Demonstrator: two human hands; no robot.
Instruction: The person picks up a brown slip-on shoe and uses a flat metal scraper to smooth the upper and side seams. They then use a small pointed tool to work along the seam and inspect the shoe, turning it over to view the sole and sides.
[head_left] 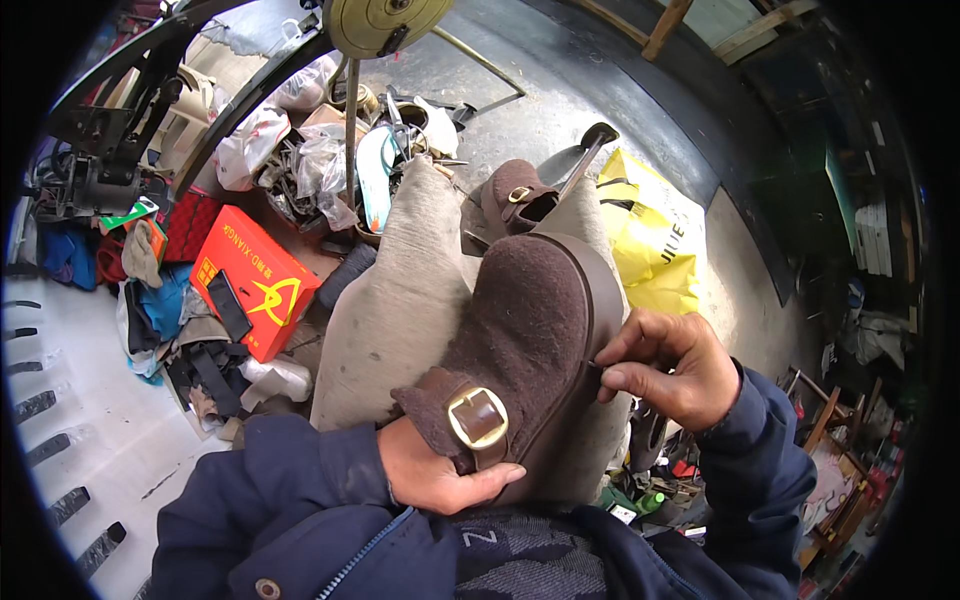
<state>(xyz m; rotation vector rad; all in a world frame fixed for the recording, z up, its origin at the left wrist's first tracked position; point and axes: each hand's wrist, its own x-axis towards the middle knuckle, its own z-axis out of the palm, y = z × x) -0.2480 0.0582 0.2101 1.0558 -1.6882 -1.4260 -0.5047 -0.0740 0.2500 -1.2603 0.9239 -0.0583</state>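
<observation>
A dark brown felt clog (525,310) with a thick brown sole edge lies across my lap, toe pointing away. A strap with a square gold buckle (478,417) crosses it near me. My left hand (430,478) grips the clog at its open end, thumb along the side and the other fingers mostly hidden beneath. At the right side of the sole, my right hand (680,370) pinches a thin dark thing between thumb and forefinger; its kind is too small to make out. A matching clog (515,197) rests beyond my knees.
A yellow bag (650,235) stands beyond my right knee, beside a black-ended metal tool (598,135). Left are a red shoebox (262,285), cloth scraps and a machine with a brass-coloured wheel (385,22). Several tools and plastic bags (325,175) crowd the floor ahead.
</observation>
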